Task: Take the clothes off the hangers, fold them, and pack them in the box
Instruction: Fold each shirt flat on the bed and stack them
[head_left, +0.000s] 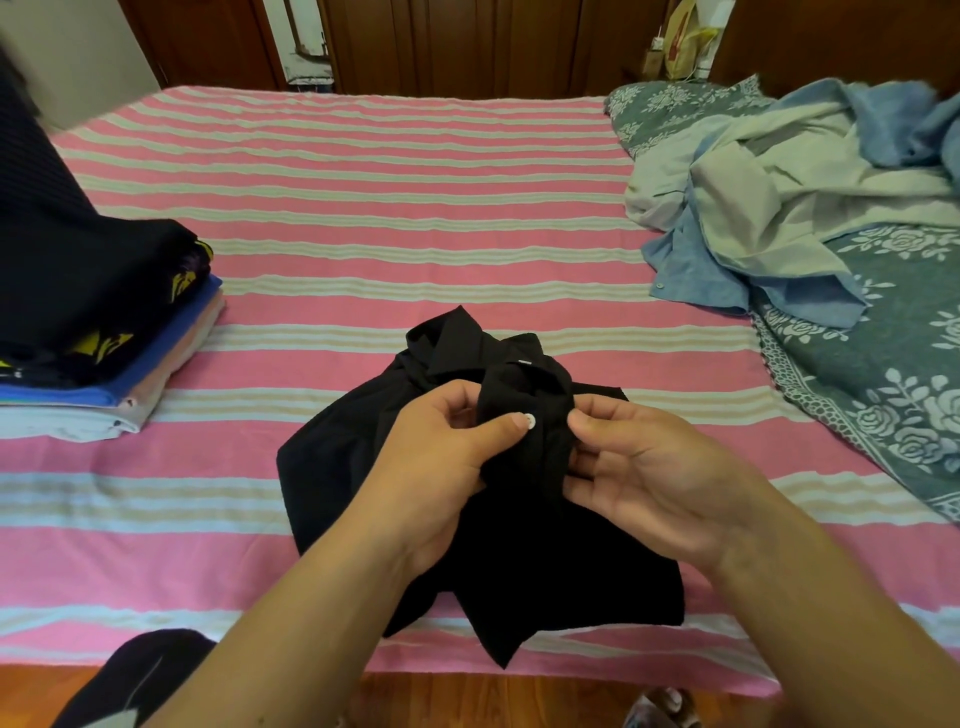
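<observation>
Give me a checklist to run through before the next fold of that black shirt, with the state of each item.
1. Both hands on the black shirt: left hand and right hand pinch its front placket: ok.
2. White button fastened: cannot tell.
3. Shirt off its hanger: ok.
4. Shirt lying flat: not ok, collar bunched.
5. Bed space beyond: ok.
6. Box within reach: cannot tell.

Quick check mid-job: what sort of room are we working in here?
Most likely a bedroom: a bed with a striped sheet, a floral pillow, and wooden cupboard doors behind it.
</observation>
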